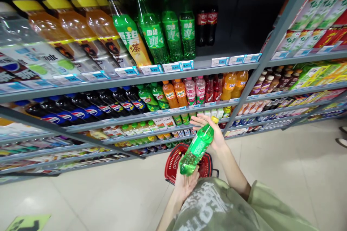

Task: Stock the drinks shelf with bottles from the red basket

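Observation:
A green plastic soda bottle [197, 148] with a yellow cap is held tilted in front of my body, its cap pointing up and to the right. My left hand [187, 182] supports the bottle's base from below, with its fingers partly hidden behind it. Around the neck, just below the cap, is my right hand [215, 133]; its fingers reach behind the bottle to the left. Under the bottle, a red shopping basket [173, 162] stands on the floor, its inside mostly covered by the bottle and hands.
A grey shelf rack [200, 65] runs across the view. Green Sprite bottles [153, 36] and two cola bottles [207, 20] stand on its upper shelf, with Pepsi bottles [103, 104] below. Light floor tiles [271, 158] spread to the right. A yellow-green floor sign [29, 222] lies at lower left.

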Demonstrator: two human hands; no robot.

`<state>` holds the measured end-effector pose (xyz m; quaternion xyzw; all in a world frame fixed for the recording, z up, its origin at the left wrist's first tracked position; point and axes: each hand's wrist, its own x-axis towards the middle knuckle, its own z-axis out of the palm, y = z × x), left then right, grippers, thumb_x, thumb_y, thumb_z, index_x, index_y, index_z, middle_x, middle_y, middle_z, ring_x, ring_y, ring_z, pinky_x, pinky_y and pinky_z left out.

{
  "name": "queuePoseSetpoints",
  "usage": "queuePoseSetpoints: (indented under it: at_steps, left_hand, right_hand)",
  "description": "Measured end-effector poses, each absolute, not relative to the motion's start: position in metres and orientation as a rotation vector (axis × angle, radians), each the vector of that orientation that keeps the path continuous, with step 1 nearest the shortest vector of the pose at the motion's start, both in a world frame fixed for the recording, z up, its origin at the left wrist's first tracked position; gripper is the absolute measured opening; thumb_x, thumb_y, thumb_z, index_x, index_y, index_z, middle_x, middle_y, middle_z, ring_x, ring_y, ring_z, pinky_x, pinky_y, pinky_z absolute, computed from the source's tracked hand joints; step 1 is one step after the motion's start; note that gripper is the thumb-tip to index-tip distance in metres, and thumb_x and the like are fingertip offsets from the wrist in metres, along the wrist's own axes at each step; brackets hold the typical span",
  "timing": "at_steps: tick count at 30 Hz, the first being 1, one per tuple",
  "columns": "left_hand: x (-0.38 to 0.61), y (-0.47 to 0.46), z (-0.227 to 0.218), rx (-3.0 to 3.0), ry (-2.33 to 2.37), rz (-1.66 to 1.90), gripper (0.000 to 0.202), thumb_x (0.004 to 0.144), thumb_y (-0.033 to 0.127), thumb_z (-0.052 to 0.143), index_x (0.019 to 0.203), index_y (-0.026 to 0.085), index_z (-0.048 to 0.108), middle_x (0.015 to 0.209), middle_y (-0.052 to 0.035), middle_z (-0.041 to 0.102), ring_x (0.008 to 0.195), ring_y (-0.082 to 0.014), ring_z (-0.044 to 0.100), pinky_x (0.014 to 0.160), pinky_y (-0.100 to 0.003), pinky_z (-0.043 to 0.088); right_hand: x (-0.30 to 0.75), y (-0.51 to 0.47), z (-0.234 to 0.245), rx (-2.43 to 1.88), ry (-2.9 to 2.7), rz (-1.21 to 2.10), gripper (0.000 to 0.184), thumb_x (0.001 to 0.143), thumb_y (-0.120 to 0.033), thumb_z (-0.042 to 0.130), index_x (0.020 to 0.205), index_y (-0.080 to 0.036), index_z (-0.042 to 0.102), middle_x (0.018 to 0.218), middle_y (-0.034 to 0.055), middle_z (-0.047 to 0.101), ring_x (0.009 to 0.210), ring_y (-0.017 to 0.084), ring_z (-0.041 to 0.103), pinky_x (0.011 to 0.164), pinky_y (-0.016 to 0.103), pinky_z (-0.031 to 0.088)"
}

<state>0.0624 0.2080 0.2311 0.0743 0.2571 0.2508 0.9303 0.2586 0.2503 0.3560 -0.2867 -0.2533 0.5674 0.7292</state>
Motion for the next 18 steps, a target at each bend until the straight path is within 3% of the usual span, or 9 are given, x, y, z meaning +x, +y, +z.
queuePoseSetpoints:
  at_steps: [3,7,12,15,18]
  left_hand:
    - [0.065,0.205,0.237,0.212,0.67,0.551,0.063,0.09,0.072,0.067,0.097,0.01,0.071,0.066,-0.0066,0.066,0.05,-0.0174,0.061,0.034,-0.021,0.039]
    - [0.063,0.202,0.234,0.415,0.701,0.67,0.077,0.073,0.076,0.082,0.11,0.009,0.072,0.082,-0.0115,0.075,0.066,-0.021,0.069,0.05,-0.025,0.053]
    - [0.06,0.204,0.233,0.75,0.834,1.053,0.073,0.06,0.058,0.096,0.117,0.022,0.068,0.106,-0.0063,0.075,0.081,-0.0203,0.072,0.063,-0.027,0.058]
    - [0.059,0.206,0.237,1.1,0.908,1.28,0.065,0.056,0.042,0.098,0.11,0.02,0.07,0.107,-0.0065,0.073,0.093,-0.0229,0.072,0.077,-0.029,0.06]
    - [0.059,0.206,0.241,1.453,0.931,1.424,0.058,0.058,0.03,0.096,0.108,0.019,0.069,0.103,-0.0067,0.068,0.094,-0.0231,0.071,0.081,-0.032,0.062]
  right_hand:
    - [0.264,0.249,0.358,-0.647,-0.542,1.223,0.05,0.085,-0.061,0.076,0.115,-0.022,0.078,0.121,0.0103,0.082,0.111,0.028,0.077,0.09,0.036,0.062]
    - [0.269,0.248,0.359,-0.666,-0.503,1.188,0.051,0.085,-0.06,0.076,0.12,-0.023,0.076,0.12,0.0095,0.082,0.11,0.028,0.077,0.09,0.036,0.061]
    - [0.27,0.248,0.354,-0.677,-0.408,1.196,0.049,0.086,-0.058,0.076,0.119,-0.022,0.075,0.118,0.0097,0.082,0.109,0.026,0.077,0.088,0.035,0.061]
    - [0.271,0.248,0.351,-0.689,-0.368,1.202,0.046,0.087,-0.056,0.075,0.118,-0.023,0.074,0.118,0.0084,0.082,0.108,0.025,0.078,0.086,0.034,0.062]
    - [0.272,0.249,0.349,-0.714,-0.342,1.197,0.04,0.088,-0.052,0.074,0.116,-0.023,0.074,0.116,0.0076,0.083,0.105,0.024,0.079,0.084,0.032,0.062]
